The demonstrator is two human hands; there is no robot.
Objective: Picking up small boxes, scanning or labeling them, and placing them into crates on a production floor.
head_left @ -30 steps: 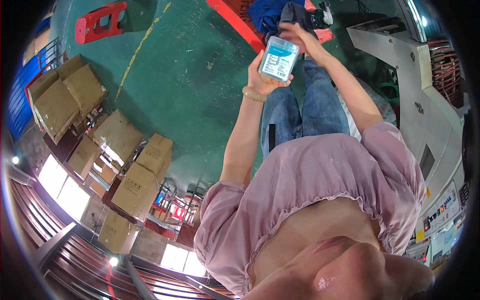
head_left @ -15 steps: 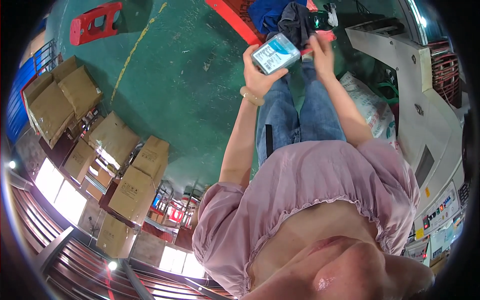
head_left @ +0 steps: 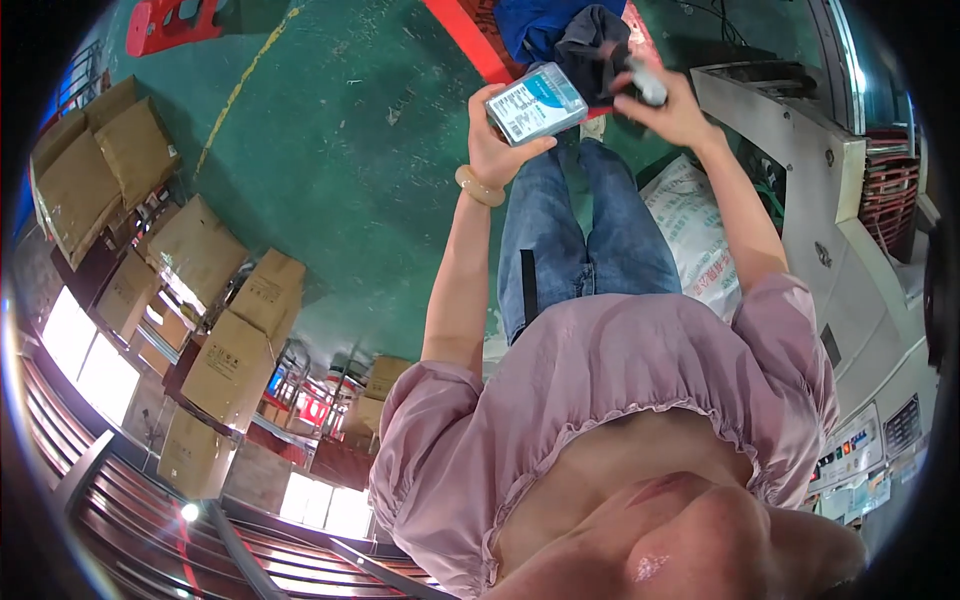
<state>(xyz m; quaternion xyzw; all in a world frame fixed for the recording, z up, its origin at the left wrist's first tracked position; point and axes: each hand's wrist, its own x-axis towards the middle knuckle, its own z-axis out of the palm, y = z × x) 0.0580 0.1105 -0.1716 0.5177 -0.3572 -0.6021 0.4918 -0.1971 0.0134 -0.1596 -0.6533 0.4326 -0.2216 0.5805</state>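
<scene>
My left hand [head_left: 492, 150] is closed around a clear plastic box [head_left: 537, 108] with a white and blue label, thumb along its near edge. A pale bangle [head_left: 480, 186] circles that wrist. To the right of the box, my right hand [head_left: 688, 118] grips a bottle with a white spray head [head_left: 648, 84]; motion smears it and its dark body. The bottle and the box are apart. Just beyond both hands lie a dark grey cloth [head_left: 590, 45] and a blue cloth [head_left: 525, 28], heaped over a red surface.
A pale machine housing [head_left: 815, 190] flanks my right side, with a white printed sack [head_left: 695, 240] beside my legs. Cardboard boxes [head_left: 230, 365] are stacked at the left. A red stool [head_left: 165, 28] stands far left on the green floor [head_left: 330, 180].
My right hand, earlier without the bottle, now grips it and has swung right. The bottle is gone from its spot beside the grey cloth. The box has shifted slightly left.
</scene>
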